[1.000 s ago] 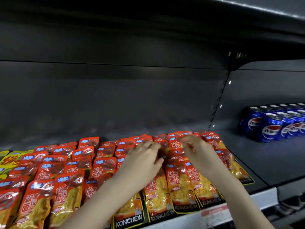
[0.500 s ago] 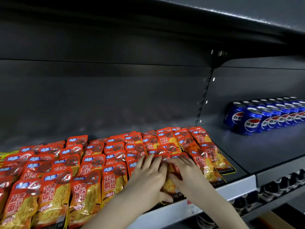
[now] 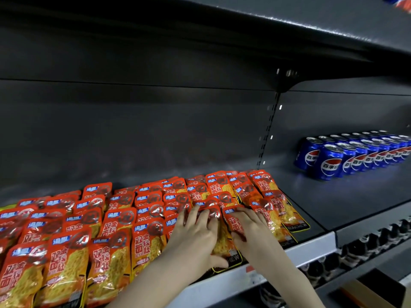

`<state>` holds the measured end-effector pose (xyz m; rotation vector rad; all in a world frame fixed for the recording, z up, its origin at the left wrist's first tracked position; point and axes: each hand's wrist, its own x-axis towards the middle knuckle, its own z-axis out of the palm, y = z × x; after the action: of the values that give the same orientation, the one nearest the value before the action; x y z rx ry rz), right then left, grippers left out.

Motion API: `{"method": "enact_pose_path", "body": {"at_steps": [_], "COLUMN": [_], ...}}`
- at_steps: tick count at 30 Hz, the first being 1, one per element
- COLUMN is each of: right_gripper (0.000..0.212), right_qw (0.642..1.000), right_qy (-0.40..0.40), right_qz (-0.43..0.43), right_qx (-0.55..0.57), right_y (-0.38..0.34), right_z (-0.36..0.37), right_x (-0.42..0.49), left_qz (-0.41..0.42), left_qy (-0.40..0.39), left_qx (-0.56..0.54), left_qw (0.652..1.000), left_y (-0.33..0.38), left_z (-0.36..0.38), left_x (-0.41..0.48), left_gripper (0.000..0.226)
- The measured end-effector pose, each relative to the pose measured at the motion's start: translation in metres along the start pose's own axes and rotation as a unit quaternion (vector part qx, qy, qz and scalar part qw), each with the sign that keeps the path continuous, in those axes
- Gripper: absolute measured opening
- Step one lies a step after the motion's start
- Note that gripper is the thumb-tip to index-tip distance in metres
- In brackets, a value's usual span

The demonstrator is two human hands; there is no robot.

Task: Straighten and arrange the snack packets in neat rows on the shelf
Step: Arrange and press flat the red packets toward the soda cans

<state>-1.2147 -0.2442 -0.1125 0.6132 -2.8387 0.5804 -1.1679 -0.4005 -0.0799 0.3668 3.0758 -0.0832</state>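
From the head camera: finds orange-red snack packets (image 3: 115, 230) lying in overlapping rows on the dark shelf (image 3: 311, 196), filling it from 9 o'clock through centre. Lays the left hand (image 3: 195, 236) at 6 o'clock flat on the front packets, fingers spread and fairly straight, thumb along one packet's lower end. Sets the right hand (image 3: 251, 232) just beside it toward 5 o'clock, fingers bent over a red packet; cannot tell whether gripping or only pressing. Shows blue cola cans (image 3: 329, 163) upright in rows at 3 o'clock, well apart from the packets.
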Motion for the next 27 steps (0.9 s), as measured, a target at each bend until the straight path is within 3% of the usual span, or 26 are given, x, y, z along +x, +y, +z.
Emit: {"method": "enact_pose_path", "body": {"at_steps": [6, 8, 11, 16, 27], "right_gripper": [0.043, 0.037, 0.038, 0.062, 0.049], "right_qw": [0.998, 0.995, 0.987, 0.983, 0.989], "right_qy": [-0.012, 0.036, 0.131, 0.063, 0.051], "right_qz": [-0.004, 0.026, 0.086, 0.171, 0.138], "right_qx": [0.055, 0.086, 0.032, -0.015, 0.02], "right_y": [0.003, 0.008, 0.021, 0.031, 0.037], "right_z": [-0.008, -0.015, -0.019, -0.014, -0.016], "right_x": [0.0, -0.001, -0.001, 0.001, 0.005], "left_qz": [0.003, 0.002, 0.007, 0.022, 0.03], "left_qy": [-0.004, 0.007, 0.021, -0.01, 0.005], "left_qx": [0.009, 0.009, 0.005, -0.005, -0.007], "left_qw": [1.0, 1.0, 1.0, 1.0, 1.0], "left_y": [-0.001, 0.001, 0.008, 0.025, 0.024], "left_z": [-0.002, -0.003, -0.005, -0.003, 0.001], "left_x": [0.001, 0.003, 0.009, 0.029, 0.028], "left_gripper": [0.092, 0.088, 0.082, 0.077, 0.07]}}
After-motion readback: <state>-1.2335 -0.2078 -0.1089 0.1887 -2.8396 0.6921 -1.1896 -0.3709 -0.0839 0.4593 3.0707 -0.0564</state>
